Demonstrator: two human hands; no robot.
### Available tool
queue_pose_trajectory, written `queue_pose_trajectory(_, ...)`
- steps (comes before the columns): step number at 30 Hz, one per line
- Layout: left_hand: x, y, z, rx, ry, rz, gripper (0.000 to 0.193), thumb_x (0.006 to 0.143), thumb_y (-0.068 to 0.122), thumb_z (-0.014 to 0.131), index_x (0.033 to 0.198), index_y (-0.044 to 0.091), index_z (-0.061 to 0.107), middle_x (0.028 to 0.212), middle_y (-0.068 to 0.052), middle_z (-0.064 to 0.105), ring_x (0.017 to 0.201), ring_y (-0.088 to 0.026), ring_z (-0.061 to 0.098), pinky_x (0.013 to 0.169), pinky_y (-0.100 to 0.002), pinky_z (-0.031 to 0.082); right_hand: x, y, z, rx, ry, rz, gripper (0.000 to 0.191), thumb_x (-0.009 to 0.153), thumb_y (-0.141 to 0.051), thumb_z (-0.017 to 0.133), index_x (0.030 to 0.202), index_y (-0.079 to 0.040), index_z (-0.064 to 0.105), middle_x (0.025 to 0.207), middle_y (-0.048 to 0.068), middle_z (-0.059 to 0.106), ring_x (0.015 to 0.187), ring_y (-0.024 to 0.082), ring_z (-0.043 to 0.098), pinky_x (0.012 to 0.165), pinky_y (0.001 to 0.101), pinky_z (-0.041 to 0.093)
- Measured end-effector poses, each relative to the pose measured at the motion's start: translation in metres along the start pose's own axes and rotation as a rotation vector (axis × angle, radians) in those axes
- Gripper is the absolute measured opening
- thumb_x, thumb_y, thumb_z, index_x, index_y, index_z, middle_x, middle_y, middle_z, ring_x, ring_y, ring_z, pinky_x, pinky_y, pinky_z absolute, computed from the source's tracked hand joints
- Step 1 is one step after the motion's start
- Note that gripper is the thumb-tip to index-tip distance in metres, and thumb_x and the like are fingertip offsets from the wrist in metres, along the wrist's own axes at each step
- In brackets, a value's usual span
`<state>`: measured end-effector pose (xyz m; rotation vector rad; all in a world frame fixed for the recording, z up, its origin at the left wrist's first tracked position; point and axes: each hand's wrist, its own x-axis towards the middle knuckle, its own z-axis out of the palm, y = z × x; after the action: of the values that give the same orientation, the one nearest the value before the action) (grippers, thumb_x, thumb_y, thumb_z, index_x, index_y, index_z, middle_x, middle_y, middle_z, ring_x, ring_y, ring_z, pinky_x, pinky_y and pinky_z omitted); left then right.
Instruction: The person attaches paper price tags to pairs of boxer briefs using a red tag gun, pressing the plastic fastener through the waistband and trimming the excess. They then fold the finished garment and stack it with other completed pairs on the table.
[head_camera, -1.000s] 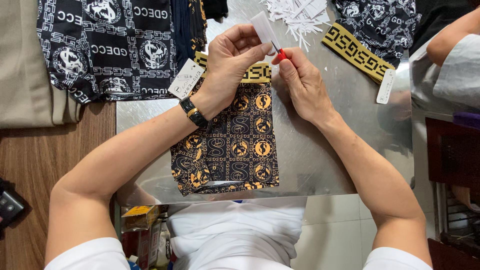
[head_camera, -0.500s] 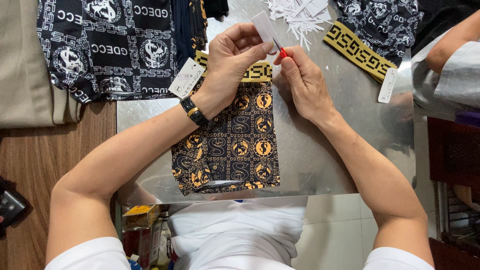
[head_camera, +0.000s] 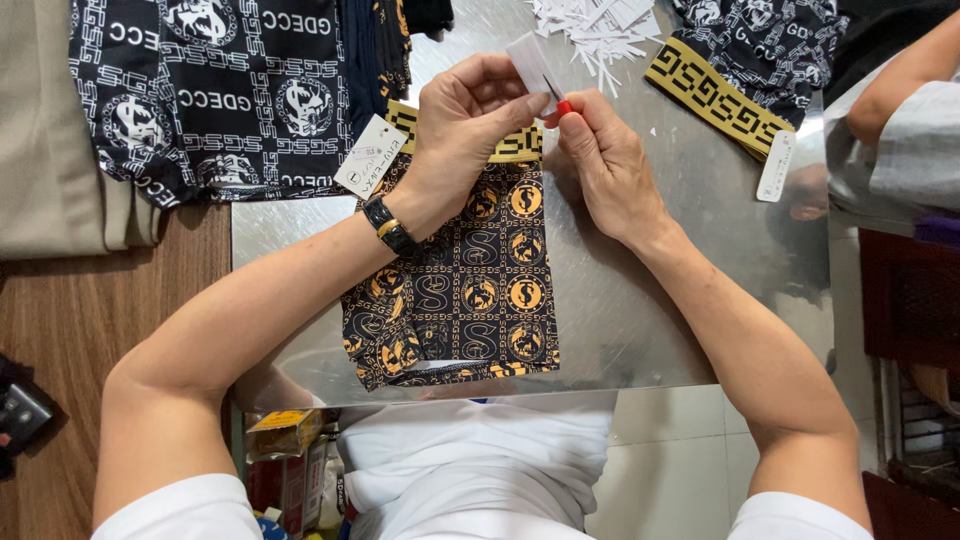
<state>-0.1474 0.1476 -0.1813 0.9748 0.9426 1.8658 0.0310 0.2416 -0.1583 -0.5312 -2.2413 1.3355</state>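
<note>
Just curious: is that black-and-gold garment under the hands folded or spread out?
Spread flat: the black-and-gold garment lies open on the metal table.

Bare metal sheet (head_camera: 660, 330) right of the shorts (head_camera: 465, 290) is open for a hand; left strip narrow, hemmed by printed fabric (head_camera: 230, 90); far edge crowded by paper scraps (head_camera: 595, 25), gold waistband (head_camera: 715, 95), hanging tag (head_camera: 775, 165); another person's arm (head_camera: 905, 110) blocks the right corner.
</note>
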Motion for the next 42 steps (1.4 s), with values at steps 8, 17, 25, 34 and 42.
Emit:
queue_pose_trajectory(8, 0.0003, 0.0014, -0.0006, 0.012, 0.007, 0.000, 0.021, 0.098, 0.003, 0.075, 0.117, -0.001, 0.068, 0.104, -0.008, 0.077, 0.095, -0.013, 0.075, 0.087, -0.025, 0.063, 0.0020, -0.0004, 0.0017, -0.024, 0.019, -0.037, 0.031, 0.119, -0.034, 0.044, 0.117, -0.006, 0.059, 0.086, -0.006, 0.048, 0.077, 0.004, 0.044, 0.067, 0.0215, 0.039)
queue_pose_trajectory(17, 0.0021, 0.0045, -0.0007, -0.001, 0.079, -0.061, 0.012, 0.097, 0.014, 0.074, 0.102, 0.003, 0.077, 0.092, -0.005, 0.078, 0.080, -0.007, 0.073, 0.073, -0.020, 0.060, 0.0032, -0.0015, -0.0006, -0.058, -0.003, 0.018, 0.031, 0.117, -0.035, 0.044, 0.118, -0.008, 0.059, 0.083, -0.006, 0.048, 0.076, 0.004, 0.045, 0.066, 0.0219, 0.041)
queue_pose_trajectory(25, -0.0001, 0.0047, 0.0020, 0.055, 0.091, -0.093, 0.013, 0.098, 0.015, 0.076, 0.100, 0.002, 0.078, 0.089, -0.003, 0.078, 0.078, -0.004, 0.069, 0.071, -0.017, 0.056, 0.0005, -0.0029, -0.0001, -0.067, 0.006, 0.027, 0.032, 0.115, -0.036, 0.044, 0.120, -0.008, 0.057, 0.080, -0.006, 0.051, 0.071, 0.004, 0.046, 0.063, 0.0221, 0.042)
queue_pose_trajectory(34, -0.0009, 0.0050, 0.0012, 0.074, 0.067, -0.109, 0.011, 0.097, 0.014, 0.076, 0.100, 0.004, 0.078, 0.090, 0.001, 0.076, 0.080, -0.003, 0.066, 0.071, -0.017, 0.053, 0.0020, -0.0014, 0.0004, -0.035, 0.016, 0.022, 0.030, 0.116, -0.036, 0.044, 0.117, -0.008, 0.057, 0.080, -0.005, 0.052, 0.072, 0.003, 0.046, 0.063, 0.0221, 0.042)
queue_pose_trajectory(42, 0.0007, 0.0003, -0.0001, 0.078, 0.033, -0.102, 0.014, 0.098, 0.013, 0.075, 0.105, 0.002, 0.079, 0.100, 0.003, 0.070, 0.084, -0.003, 0.063, 0.074, -0.018, 0.052, 0.0036, -0.0018, 0.0009, -0.010, 0.012, 0.026, 0.031, 0.115, -0.036, 0.043, 0.115, -0.008, 0.056, 0.077, -0.006, 0.049, 0.069, 0.003, 0.046, 0.061, 0.0222, 0.041)
